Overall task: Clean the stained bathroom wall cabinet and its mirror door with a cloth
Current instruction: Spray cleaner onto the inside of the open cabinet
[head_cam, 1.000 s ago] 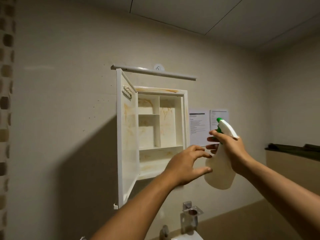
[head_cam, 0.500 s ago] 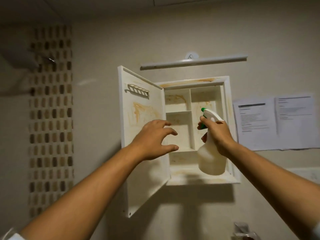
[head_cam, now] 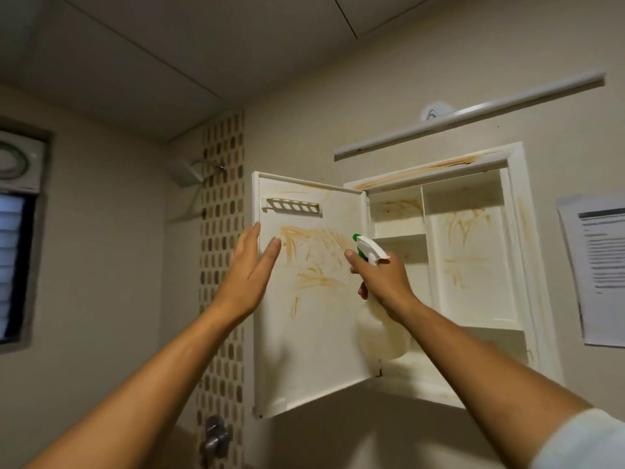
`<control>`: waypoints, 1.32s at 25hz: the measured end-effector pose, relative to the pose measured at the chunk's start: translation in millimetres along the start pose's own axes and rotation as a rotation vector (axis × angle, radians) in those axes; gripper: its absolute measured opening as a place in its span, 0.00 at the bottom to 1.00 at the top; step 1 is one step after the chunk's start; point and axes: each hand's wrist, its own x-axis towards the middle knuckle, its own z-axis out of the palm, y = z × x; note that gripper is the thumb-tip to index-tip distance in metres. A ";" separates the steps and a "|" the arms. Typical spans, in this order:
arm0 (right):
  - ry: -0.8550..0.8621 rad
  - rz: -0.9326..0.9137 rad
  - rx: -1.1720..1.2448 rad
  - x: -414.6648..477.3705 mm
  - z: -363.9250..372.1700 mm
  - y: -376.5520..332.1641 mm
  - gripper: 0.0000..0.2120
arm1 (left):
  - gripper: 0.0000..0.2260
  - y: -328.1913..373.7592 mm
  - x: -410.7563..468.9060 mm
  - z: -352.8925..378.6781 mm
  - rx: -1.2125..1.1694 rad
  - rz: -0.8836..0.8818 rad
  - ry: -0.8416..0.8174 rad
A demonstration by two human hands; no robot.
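Left grip [head_cam: 252,265] has shifted to the left edge of the open, stained door [head_cam: 314,333], fingers straight. Right grip [head_cam: 382,282] clamps the spray bottle [head_cam: 385,340] before the wall cabinet [head_cam: 473,265]. Print on the right-hand sheet [head_cam: 602,265] is illegible.

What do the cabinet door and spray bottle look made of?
The door: probably white moulded plastic, smooth satin finish; its slotted rack looks moulded in. The bottle: translucent whitish plastic body, opaque white-and-green plastic trigger head.
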 end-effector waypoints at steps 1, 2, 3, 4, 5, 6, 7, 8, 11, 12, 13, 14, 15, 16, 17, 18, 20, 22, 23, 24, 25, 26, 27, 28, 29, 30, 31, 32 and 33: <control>-0.032 -0.004 0.008 -2.3 7.8 1.6 0.18 | 0.42 0.2 -4.5 0.5 -0.093 -0.058 -0.017; -0.065 0.001 0.002 -4.6 15.2 5.2 0.21 | 0.42 0.5 -8.5 0.3 -0.164 -0.112 -0.035; -0.089 0.020 -0.005 -6.2 18.8 9.2 0.23 | 0.41 4.5 -10.2 -0.6 -0.223 -0.157 -0.053; -0.088 0.051 -0.014 -7.3 18.1 13.1 0.25 | 0.38 9.5 -12.4 -1.6 -0.263 -0.200 -0.066; -0.056 0.086 -0.016 -5.5 12.4 18.1 0.27 | 0.34 16.5 -14.7 -2.5 -0.292 -0.220 -0.073; -0.005 0.119 -0.010 -0.7 1.8 24.0 0.27 | 0.28 25.4 -18.0 -3.4 -0.317 -0.235 -0.068; 0.048 0.144 0.002 5.5 -11.6 29.4 0.27 | 0.22 32.0 -19.5 -4.4 -0.330 -0.244 -0.067; 0.092 0.162 0.005 12.1 -26.4 34.1 0.27 | 0.22 37.4 -19.6 -5.4 -0.340 -0.242 -0.072; 0.118 0.200 -0.044 16.5 -56.8 49.7 0.29 | 0.33 38.2 -17.9 -8.6 -0.351 -0.273 -0.085; 0.105 0.196 -0.070 11.9 -56.1 54.0 0.29 | 0.34 37.8 -17.6 -8.9 -0.371 -0.283 -0.082; 0.081 0.180 -0.072 4.1 -50.6 57.8 0.29 | 0.33 38.6 -17.2 -8.2 -0.371 -0.292 -0.086; 0.042 0.157 -0.056 -6.0 -41.5 59.9 0.28 | 0.32 39.8 -17.7 -7.0 -0.362 -0.300 -0.088; -0.014 0.128 -0.045 -17.2 -30.6 61.4 0.26 | 0.31 42.1 -18.5 -4.8 -0.358 -0.297 -0.090; -0.081 0.104 -0.051 -29.7 -19.2 62.4 0.25 | 0.30 44.1 -19.6 -2.2 -0.361 -0.292 -0.085; -0.147 0.090 -0.070 -42.0 -8.0 64.9 0.25 | 0.29 46.3 -20.8 -0.2 -0.362 -0.293 -0.076; -0.195 0.087 -0.090 -54.4 1.1 68.7 0.25 | 0.28 46.7 -22.5 1.5 -0.365 -0.293 -0.069; -0.220 0.108 -0.111 -72.9 12.9 80.9 0.26 | 0.28 41.5 -25.5 2.5 -0.362 -0.279 -0.065; -0.251 0.123 -0.148 -85.1 17.7 96.4 0.26 | 0.31 33.4 -29.0 2.1 -0.342 -0.268 -0.057; -0.270 0.134 -0.188 -88.7 16.4 103.9 0.26 | 0.35 27.4 -29.4 2.3 -0.314 -0.265 -0.054; -0.259 0.163 -0.221 -90.8 12.1 110.1 0.27 | 0.38 21.5 -29.1 3.2 -0.274 -0.264 -0.054; -0.212 0.206 -0.243 -89.9 4.5 116.1 0.28 | 0.41 16.2 -27.8 6.1 -0.231 -0.262 -0.049; -0.138 0.253 -0.245 -85.7 -6.7 122.0 0.29 | 0.43 13.9 -27.1 11.3 -0.183 -0.253 -0.029; -0.057 0.294 -0.229 -79.8 -19.4 126.3 0.29 | 0.45 13.7 -28.9 16.8 -0.109 -0.230 -0.003; 0.010 0.321 -0.215 -72.5 -33.5 129.2 0.28 | 0.45 14.6 -32.0 24.0 -0.005 -0.184 0.022; 0.045 0.330 -0.226 -64.5 -46.8 130.1 0.28 | 0.43 14.0 -33.8 31.1 0.131 -0.119 0.054; 0.062 0.324 -0.256 -56.5 -57.7 128.9 0.28 | 0.40 12.9 -35.4 37.8 0.267 -0.044 0.089; 0.081 0.304 -0.295 -48.0 -67.3 124.7 0.28 | 0.37 9.9 -33.7 46.8 0.367 0.032 0.109; 0.108 0.282 -0.322 -39.3 -74.0 118.9 0.28 | 0.35 6.5 -31.9 55.9 0.436 0.102 0.092; 0.146 0.259 -0.336 -28.8 -79.3 110.8 0.28 | 0.34 1.9 -28.9 66.1 0.492 0.158 0.046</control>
